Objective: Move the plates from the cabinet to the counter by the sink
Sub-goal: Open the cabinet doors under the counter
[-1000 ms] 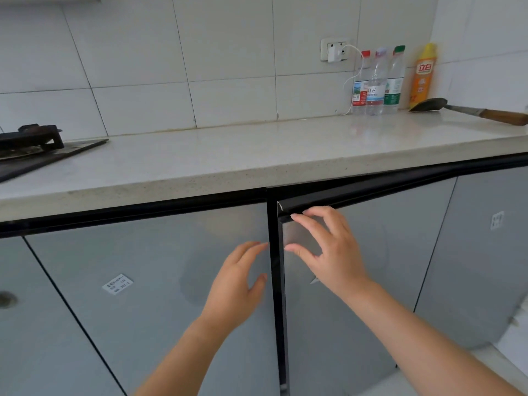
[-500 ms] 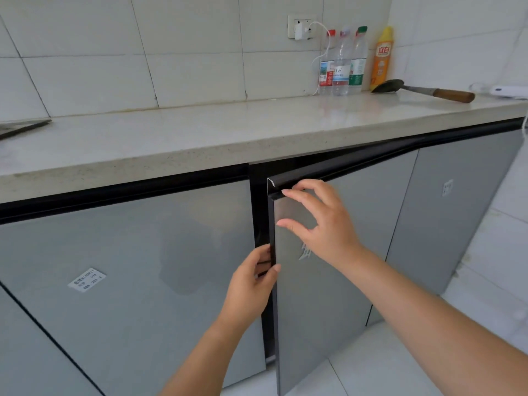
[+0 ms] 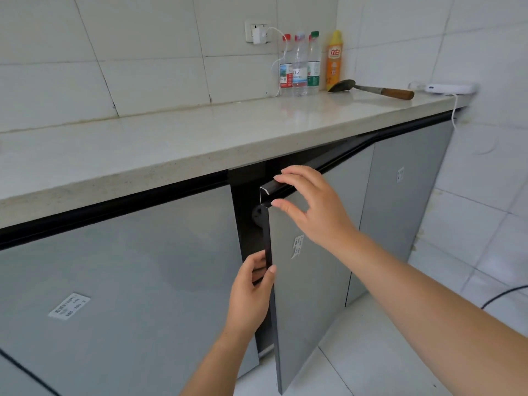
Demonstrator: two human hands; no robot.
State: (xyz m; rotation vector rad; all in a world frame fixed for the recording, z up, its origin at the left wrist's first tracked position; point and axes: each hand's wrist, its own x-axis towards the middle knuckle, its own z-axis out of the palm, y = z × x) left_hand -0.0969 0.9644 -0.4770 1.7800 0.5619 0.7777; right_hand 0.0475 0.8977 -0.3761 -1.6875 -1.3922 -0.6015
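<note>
Standing left of the ajar cabinet door (image 3: 308, 281), a closed grey door (image 3: 114, 267) bears a white sticker (image 3: 68, 305). The left hand (image 3: 248, 292) grips the cabinet door's free edge low down, fingers curled behind it and thumb on its front. Between that edge and the closed door is a gap into the cabinet, too dark to tell where the plates are. The right hand (image 3: 314, 207) is at the cabinet door's top corner, fingers spread wide and nearly straight, index tip on the top rim and thumb tip at the front face just below. Above the cabinet door runs the counter (image 3: 171, 144). At its back, up and right of the cabinet door, three water bottles (image 3: 298, 64) stand just beside a yellow bottle (image 3: 334, 61). Further right lie a wooden-handled spatula (image 3: 371, 88) and then a white device (image 3: 450, 88).
</note>
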